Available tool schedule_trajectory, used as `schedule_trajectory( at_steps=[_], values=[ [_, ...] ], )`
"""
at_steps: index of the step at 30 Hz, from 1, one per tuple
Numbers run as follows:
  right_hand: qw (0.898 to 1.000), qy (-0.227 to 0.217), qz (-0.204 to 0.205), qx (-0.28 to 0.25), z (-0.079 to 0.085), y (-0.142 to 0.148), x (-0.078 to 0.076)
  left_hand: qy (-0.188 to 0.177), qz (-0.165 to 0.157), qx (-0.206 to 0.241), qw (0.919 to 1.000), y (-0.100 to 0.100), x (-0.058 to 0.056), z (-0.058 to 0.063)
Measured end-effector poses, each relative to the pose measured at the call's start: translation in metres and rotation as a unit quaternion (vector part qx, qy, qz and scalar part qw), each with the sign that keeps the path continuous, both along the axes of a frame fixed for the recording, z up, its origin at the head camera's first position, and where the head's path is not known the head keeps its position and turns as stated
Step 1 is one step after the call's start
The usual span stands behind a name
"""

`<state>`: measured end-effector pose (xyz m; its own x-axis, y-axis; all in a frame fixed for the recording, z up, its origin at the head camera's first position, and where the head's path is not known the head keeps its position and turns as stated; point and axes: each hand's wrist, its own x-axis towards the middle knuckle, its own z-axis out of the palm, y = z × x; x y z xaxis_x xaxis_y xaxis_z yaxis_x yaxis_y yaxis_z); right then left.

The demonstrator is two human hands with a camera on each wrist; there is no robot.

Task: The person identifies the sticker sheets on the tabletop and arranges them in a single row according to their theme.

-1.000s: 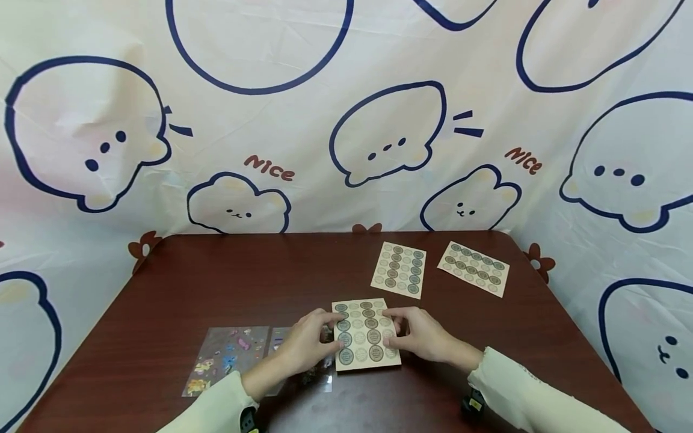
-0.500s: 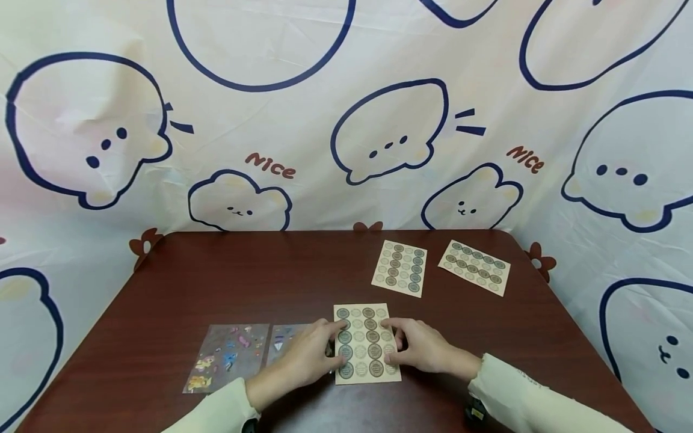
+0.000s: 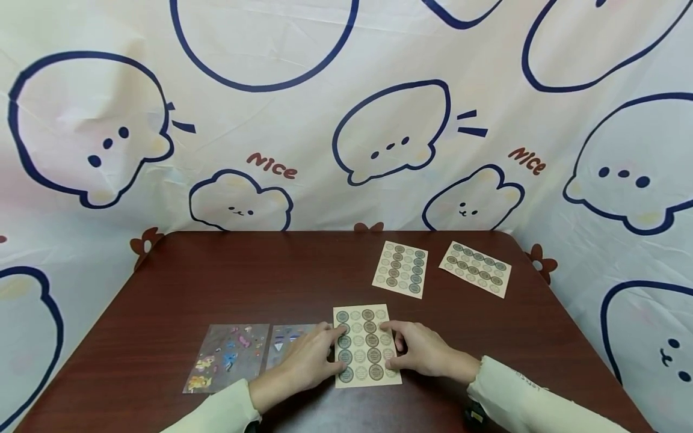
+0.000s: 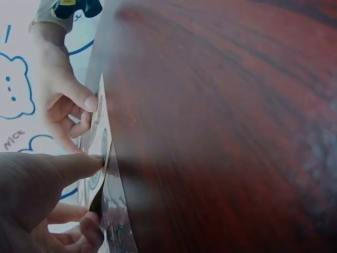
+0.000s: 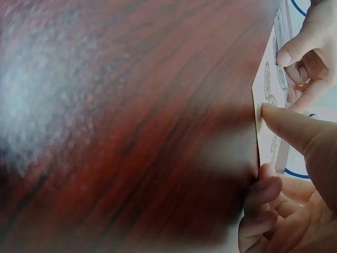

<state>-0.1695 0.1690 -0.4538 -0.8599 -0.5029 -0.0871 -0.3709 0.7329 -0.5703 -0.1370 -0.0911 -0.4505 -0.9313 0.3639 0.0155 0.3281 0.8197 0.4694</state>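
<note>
A cream sticker sheet (image 3: 360, 352) printed with rows of round green, brown and pale seal designs lies between both hands near the table's front. My left hand (image 3: 310, 358) pinches its left edge, thumb on top and fingers curled below. On the opposite edge, my right hand (image 3: 425, 350) grips likewise, as its thumb (image 5: 289, 124) pressing on the printed face shows in the right wrist view. Seen from the left wrist, the sheet (image 4: 99, 179) is slightly raised along its edge, over a clear plastic sheet (image 4: 118, 216). The left hand partly covers that clear sheet in the head view.
Two similar cream sticker sheets, one upright (image 3: 400, 269) and one slanted (image 3: 475, 269), lie at the back right of the dark wooden table (image 3: 260, 270). A clear sheet with colourful cartoon stickers (image 3: 227, 358) lies at the left. A cartoon-printed curtain (image 3: 308, 132) hangs behind.
Both hands have drawn the cream sheet slightly toward the front edge, keeping their grip. The sheets at the back and left have stayed put.
</note>
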Motion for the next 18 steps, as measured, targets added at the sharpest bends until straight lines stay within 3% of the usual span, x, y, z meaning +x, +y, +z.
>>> schedule_trajectory(
  at_steps=[18],
  values=[
    [1.000, 0.001, 0.010, -0.016, 0.0017, 0.0017, 0.0003, -0.010, -0.029, 0.016, 0.9994, -0.0025, -0.0036, -0.0005]
  ],
)
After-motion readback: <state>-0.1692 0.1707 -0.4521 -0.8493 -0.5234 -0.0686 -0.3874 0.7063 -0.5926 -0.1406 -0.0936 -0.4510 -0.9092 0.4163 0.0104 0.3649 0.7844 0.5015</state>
